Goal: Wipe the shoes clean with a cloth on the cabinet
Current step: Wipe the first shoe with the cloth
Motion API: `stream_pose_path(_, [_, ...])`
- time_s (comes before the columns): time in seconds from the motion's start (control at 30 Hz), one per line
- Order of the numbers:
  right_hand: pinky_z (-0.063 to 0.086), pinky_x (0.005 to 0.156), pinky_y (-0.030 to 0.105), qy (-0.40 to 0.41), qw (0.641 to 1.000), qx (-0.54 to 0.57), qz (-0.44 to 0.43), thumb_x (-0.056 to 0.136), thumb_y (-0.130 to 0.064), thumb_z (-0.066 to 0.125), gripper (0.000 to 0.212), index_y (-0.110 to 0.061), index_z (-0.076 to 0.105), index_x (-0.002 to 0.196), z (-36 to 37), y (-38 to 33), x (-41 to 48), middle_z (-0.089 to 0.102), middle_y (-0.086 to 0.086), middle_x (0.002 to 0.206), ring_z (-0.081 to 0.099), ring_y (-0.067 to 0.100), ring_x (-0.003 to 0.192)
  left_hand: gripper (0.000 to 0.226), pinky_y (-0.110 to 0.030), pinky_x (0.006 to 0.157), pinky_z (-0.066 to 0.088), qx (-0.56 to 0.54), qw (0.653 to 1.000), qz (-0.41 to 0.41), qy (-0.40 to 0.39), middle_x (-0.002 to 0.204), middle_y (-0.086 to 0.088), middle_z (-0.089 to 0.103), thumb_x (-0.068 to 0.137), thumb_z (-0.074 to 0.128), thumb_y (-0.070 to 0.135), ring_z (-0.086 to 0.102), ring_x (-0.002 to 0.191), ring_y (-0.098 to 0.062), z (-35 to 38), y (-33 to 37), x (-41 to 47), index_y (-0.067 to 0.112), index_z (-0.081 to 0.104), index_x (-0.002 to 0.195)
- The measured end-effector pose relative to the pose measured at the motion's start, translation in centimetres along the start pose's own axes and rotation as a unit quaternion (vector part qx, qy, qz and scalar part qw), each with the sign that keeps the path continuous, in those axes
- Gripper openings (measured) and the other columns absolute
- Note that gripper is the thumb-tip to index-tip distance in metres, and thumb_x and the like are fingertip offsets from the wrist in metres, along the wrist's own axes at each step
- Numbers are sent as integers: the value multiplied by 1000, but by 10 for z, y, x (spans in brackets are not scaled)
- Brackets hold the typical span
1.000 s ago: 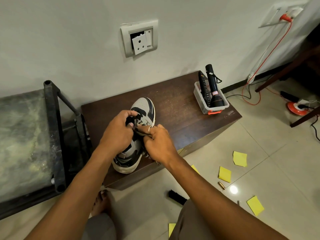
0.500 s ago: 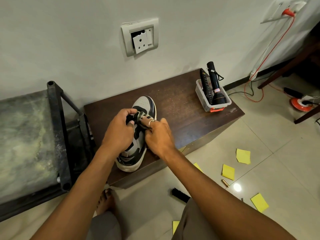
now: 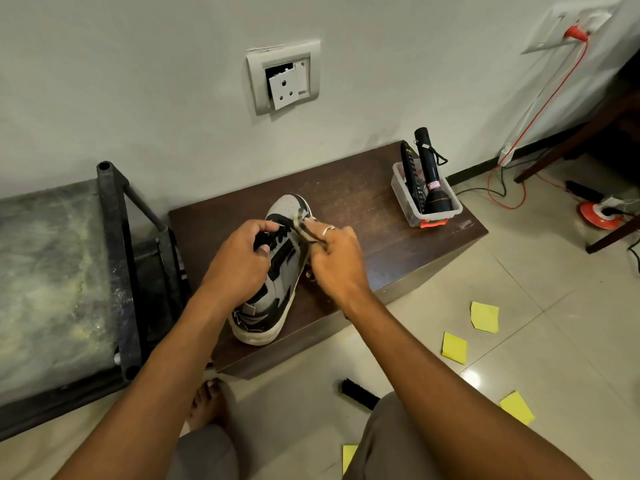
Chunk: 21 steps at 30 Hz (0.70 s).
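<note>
1 grey-black sneaker [image 3: 282, 275] sat on 1 dark wooden cabinet [image 3: 363, 209]. Left hand [image 3: 235, 261] gripped it; right hand [image 3: 336, 261] pinched 1 grubby grey cloth [image 3: 303, 225]. Cloth had shifted toeward since earlier.

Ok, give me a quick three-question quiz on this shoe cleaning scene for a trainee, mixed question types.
1. True or false: the shoe rests on the floor.
2. The left hand grips the shoe. What do the fingers of the right hand hold? A sponge, B cloth, C paper.
3. Fill in: the torch stands in a clear ____ on the cabinet.
Key: 1 false, it is on the cabinet; 2 B; 3 box.
</note>
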State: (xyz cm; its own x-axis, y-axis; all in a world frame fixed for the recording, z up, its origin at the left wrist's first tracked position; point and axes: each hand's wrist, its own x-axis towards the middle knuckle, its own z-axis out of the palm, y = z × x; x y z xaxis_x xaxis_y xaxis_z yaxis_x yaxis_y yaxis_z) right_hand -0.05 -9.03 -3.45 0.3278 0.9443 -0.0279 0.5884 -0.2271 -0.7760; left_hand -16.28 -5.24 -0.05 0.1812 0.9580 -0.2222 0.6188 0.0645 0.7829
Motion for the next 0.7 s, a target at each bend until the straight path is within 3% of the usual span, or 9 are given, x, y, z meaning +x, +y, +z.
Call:
stream_pose_path(0.07, [51,88,30,-29,996,-73,-35,99,-5,49,52,-35,61,141,16,3,-2,64,-8,134,37,4,90,35,-21,70,45,10,1000,6,-11,119,14,57,104,49,13,55,83,1,-2,0,1,43,57,121])
stream_pose_path(0.13, [45,84,25,-49,994,-86,-55,98,-2,48,55,-35,60,141,21,3,-13,60,-14,143,33,6,93,36,-25,68,45,16,1000,6,-17,122,12,59,103,50,12,57,85,-3,-3,-2,3,43,58,120])
stream_pose_path(0.23, [39,78,18,-90,994,-47,-45,97,-5,49,52,-37,66,135,16,0,-30,68,-9,126,40,6,96,38,-29,70,44,19,1000,4,-18,128,9,59,103,51,11,60,90,-11,-3,-4,1,41,58,125])
stream_pose_path(0.33, [52,84,21,-152,987,36,-23,95,-3,51,47,-33,74,123,-3,-3,-42,74,-10,117,59,8,101,40,-31,89,44,12,1000,7,-14,136,9,58,103,50,8,56,114,-12,-2,-3,0,39,58,127])
stream_pose_path(0.43, [59,69,28,-145,983,112,27,97,-4,51,40,-28,78,113,-15,-2,-26,77,-4,96,70,18,79,39,-33,86,47,4,1000,4,-17,132,11,59,103,50,10,58,105,-10,-2,-3,-1,43,58,122])
stream_pose_path(0.47, [58,65,29,-104,990,94,25,98,-9,51,38,-32,76,116,-13,0,-16,74,2,95,67,18,74,38,-36,81,51,6,1000,5,-18,128,11,60,103,50,11,62,97,-12,-2,-3,-1,46,57,119])
stream_pose_path(0.53, [56,75,30,-44,999,-5,-2,98,-18,50,44,-41,66,132,-4,1,-2,65,1,104,58,11,83,38,-42,83,55,9,1000,4,-19,121,11,62,104,50,12,65,90,-17,-2,-4,-1,48,56,116])
stream_pose_path(0.6, [53,85,34,-61,995,-71,-34,99,-15,48,51,-44,57,139,10,-6,-3,54,-6,105,50,13,93,39,-40,87,54,5,1000,4,-16,123,11,62,103,51,12,64,97,-15,-3,-4,0,48,56,115])
stream_pose_path(0.7, [52,88,38,-83,992,-90,-44,98,-8,47,55,-41,58,140,15,-15,-17,52,-9,101,47,19,102,40,-34,85,51,3,1000,7,-14,128,10,60,102,51,10,60,102,-11,-2,-5,1,46,57,119])
